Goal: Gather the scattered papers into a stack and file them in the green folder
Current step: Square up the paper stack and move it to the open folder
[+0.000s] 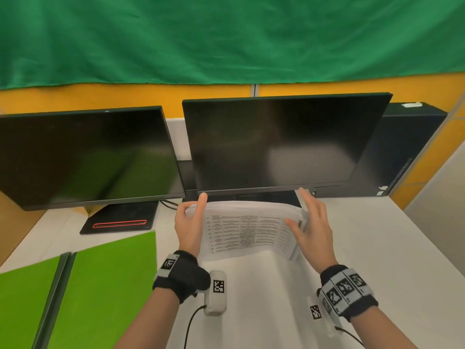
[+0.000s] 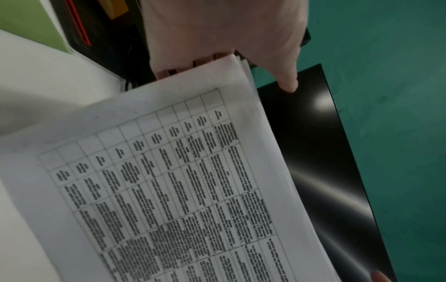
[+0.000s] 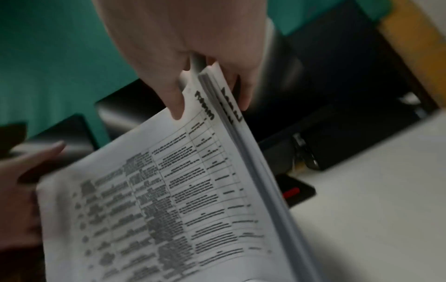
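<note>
White papers point(image 1: 247, 233) with black table print; bright green folder point(image 1: 105, 280) at 8 o'clock; black monitors point(image 1: 276, 142); green curtain point(image 1: 226, 39).

The green folder point(image 1: 100, 285) runs off the lower left of the head view, so its full spread is cut away. The printed table on the stack of papers point(image 1: 247, 230) is too blurred to read. The left hand point(image 1: 188, 227) hides its fingers behind the stack's left edge; the right hand point(image 1: 310, 230) covers the right edge.
</note>
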Demonstrator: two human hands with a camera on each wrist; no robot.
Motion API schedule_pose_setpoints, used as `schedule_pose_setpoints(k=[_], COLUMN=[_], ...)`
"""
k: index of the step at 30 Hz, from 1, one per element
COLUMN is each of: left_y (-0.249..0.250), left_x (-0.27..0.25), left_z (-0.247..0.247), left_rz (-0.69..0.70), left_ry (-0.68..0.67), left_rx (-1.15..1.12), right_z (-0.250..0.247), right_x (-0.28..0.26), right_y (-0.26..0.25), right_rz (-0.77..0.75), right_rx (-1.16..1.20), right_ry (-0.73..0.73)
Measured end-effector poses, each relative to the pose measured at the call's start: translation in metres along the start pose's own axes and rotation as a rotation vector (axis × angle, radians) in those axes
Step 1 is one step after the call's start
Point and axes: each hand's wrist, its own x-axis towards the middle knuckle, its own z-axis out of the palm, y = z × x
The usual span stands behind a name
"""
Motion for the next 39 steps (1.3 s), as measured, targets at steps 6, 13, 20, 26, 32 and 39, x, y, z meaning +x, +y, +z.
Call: schedule_pose_setpoints(k=[6, 13, 20, 26, 32, 39], left_y=[-0.004, -0.017, -0.005, -0.007, 0.03, 0.021], left_x=[0.008, 0.028, -0.002, -0.017, 0.006, 0.021], left_z=[0.011, 0.007, 0.047, 0.082, 0.055, 0.02], left_rz=[0.068, 0.374, 0.898, 0.859, 0.707, 0.143], left_ry=[0.06, -0.025, -0.352, -0.537, -0.44, -0.484], left_rx=[0.08, 0.46, 1.312, 1.541, 1.11, 0.431], right_z=[0.006, 0.01, 0.017, 0.011, 0.006, 0.011], right_x=[0.0, 0.003, 0.009, 0.003, -0.008, 0.014], right_y=[0.008, 0.014, 0.012, 0.016, 0.046, 0.006], right_rz=[-0.231, -0.198, -0.127, 0.127, 0.711, 0.575], right_rx=[-0.597, -0.642, -0.617, -0.323, 0.411, 0.826], right_ry=[-0.075, -0.069, -0.049, 0.101, -0.011, -0.316])
